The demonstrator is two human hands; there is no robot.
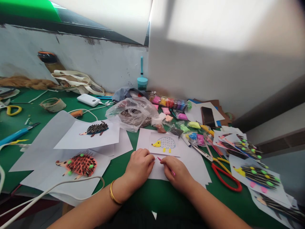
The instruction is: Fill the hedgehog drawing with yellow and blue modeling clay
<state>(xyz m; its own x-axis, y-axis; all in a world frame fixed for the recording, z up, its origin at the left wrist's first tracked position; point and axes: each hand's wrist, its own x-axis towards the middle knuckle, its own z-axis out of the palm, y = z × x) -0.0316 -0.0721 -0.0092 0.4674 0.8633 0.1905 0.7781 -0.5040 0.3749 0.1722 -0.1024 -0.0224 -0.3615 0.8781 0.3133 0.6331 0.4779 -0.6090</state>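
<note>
My right hand [176, 173] is closed around a slim pink pointed tool [159, 158], perhaps a clay modelling tool; its tip points toward my left hand. My left hand [139, 167] has its fingertips pinched together, and what they hold, if anything, is too small to name. Both hands rest over white sheets of paper [190, 165]. Just beyond them lies a small card with a hedgehog [166, 143]: yellow head and feet, pale body with blue outline and small marks.
Hedgehog pictures with seed spines [83, 163] lie left and right. A plastic bag of seeds [133, 113], coloured clay packets [194, 125] and a phone [207, 116] stand behind. Red-handled scissors [225, 178] lie right; a white cable [71, 182] and blue cutter [14, 136] left.
</note>
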